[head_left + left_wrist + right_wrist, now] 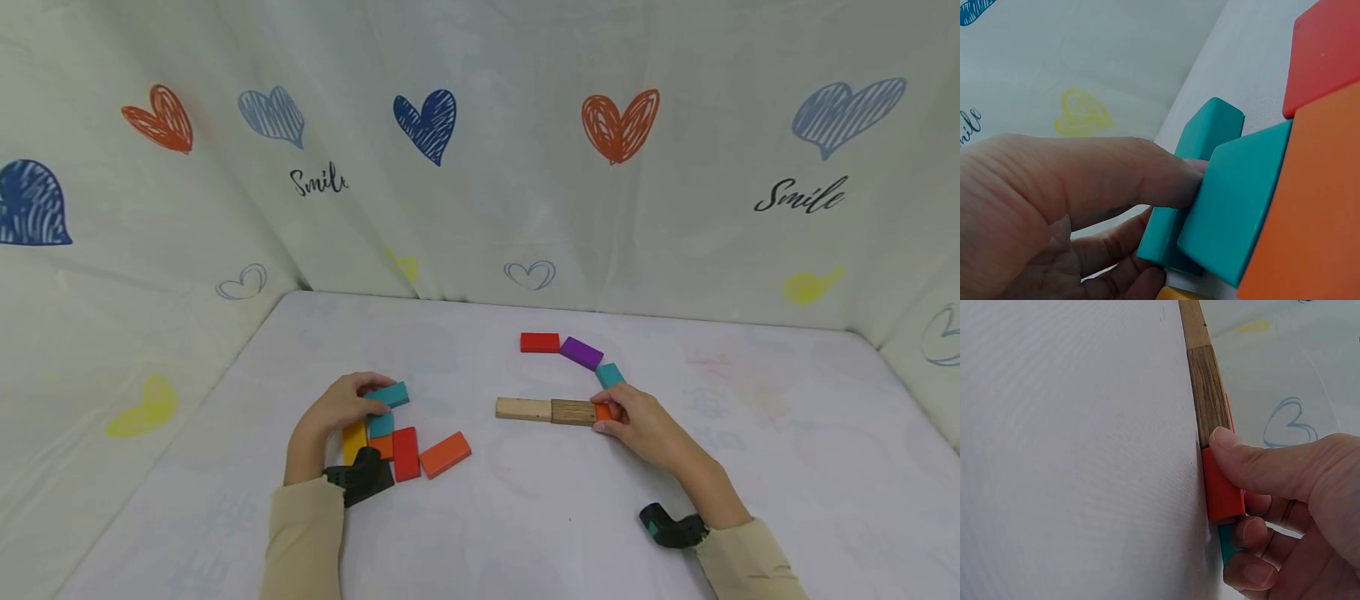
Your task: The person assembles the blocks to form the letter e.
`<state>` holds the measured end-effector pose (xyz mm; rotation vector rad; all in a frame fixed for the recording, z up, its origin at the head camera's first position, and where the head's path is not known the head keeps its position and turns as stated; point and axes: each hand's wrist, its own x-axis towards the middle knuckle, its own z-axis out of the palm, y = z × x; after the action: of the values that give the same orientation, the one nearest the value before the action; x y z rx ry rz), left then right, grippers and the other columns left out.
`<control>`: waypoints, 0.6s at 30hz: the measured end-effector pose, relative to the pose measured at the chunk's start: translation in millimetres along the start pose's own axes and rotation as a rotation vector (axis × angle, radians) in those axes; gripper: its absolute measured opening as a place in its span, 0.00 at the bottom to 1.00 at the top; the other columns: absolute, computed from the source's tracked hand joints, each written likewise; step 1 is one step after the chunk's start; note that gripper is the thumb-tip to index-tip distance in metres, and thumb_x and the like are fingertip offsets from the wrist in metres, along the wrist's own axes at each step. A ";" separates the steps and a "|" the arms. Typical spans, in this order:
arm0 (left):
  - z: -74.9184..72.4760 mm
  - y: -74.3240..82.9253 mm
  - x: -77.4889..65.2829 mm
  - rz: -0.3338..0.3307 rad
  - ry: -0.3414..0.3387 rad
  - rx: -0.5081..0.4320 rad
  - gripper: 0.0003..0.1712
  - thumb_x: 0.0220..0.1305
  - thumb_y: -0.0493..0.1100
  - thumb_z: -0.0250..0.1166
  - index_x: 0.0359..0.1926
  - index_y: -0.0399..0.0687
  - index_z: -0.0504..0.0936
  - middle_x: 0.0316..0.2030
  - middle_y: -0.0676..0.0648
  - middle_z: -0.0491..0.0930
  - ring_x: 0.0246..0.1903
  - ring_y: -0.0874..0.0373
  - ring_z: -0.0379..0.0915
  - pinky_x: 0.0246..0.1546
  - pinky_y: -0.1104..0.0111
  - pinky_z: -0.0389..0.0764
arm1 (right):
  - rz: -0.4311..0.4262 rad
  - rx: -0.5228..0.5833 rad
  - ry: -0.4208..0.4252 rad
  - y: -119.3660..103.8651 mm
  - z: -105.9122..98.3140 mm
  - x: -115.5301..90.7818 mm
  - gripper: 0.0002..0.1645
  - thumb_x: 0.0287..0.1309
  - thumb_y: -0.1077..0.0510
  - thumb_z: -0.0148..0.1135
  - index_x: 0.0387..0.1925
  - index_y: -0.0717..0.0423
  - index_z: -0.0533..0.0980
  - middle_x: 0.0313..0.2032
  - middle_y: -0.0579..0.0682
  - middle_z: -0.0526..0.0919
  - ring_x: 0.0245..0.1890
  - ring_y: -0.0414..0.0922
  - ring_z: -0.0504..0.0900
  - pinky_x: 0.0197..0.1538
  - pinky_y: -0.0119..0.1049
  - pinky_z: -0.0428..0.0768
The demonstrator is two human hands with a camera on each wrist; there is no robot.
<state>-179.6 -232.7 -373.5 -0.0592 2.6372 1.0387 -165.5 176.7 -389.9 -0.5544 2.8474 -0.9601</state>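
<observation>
My left hand [337, 408] pinches a teal block [397, 392] between thumb and fingers. A second teal block [1238, 200] lies right beside the thumb, against an orange block [382, 447]. My right hand [647, 427] holds another orange block [1222, 487], thumb on its near side and fingers behind. That block's end meets a dark-grained wooden block [573, 412], which continues into a pale wooden block [523, 409]. Just beyond the right fingers lies a teal block [610, 374], partly hidden by them, touching the end of a purple block [581, 353]. A red block [540, 342] follows at the left.
By the left wrist are a yellow block [354, 440], an upright-lying red block [406, 454] and a slanted orange block [446, 455]. A black piece [380, 483] shows partly behind the left wrist camera. A white cloth with printed hearts [618, 125] hangs behind the table [525, 533].
</observation>
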 end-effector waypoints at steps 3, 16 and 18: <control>0.1 0.9 0.3 0.004 0.004 -0.003 0.25 0.55 0.38 0.65 0.55 0.38 0.74 0.50 0.36 0.72 0.49 0.44 0.65 0.52 0.53 0.72 | 0.000 0.003 0.001 0.2 -0.4 -0.3 0.20 0.51 0.60 0.66 0.47 0.62 0.75 0.26 0.47 0.66 0.30 0.41 0.65 0.29 0.27 0.65; 6.9 4.6 4.0 0.040 0.071 0.017 0.24 0.57 0.42 0.65 0.55 0.40 0.74 0.49 0.37 0.75 0.46 0.46 0.68 0.48 0.57 0.74 | 0.012 0.008 -0.004 0.1 0.0 -0.1 0.20 0.52 0.60 0.66 0.47 0.61 0.75 0.26 0.47 0.66 0.30 0.41 0.65 0.29 0.27 0.65; 8.9 5.4 6.5 0.050 0.088 0.005 0.24 0.58 0.43 0.64 0.56 0.41 0.74 0.50 0.37 0.75 0.48 0.46 0.68 0.49 0.56 0.74 | 0.008 0.009 -0.001 0.2 -0.2 -0.1 0.20 0.52 0.60 0.66 0.47 0.61 0.75 0.26 0.47 0.66 0.30 0.41 0.65 0.29 0.27 0.65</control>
<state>-184.3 -222.3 -378.1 -0.0390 2.7328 1.0690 -165.5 177.0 -389.8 -0.5427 2.8407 -0.9708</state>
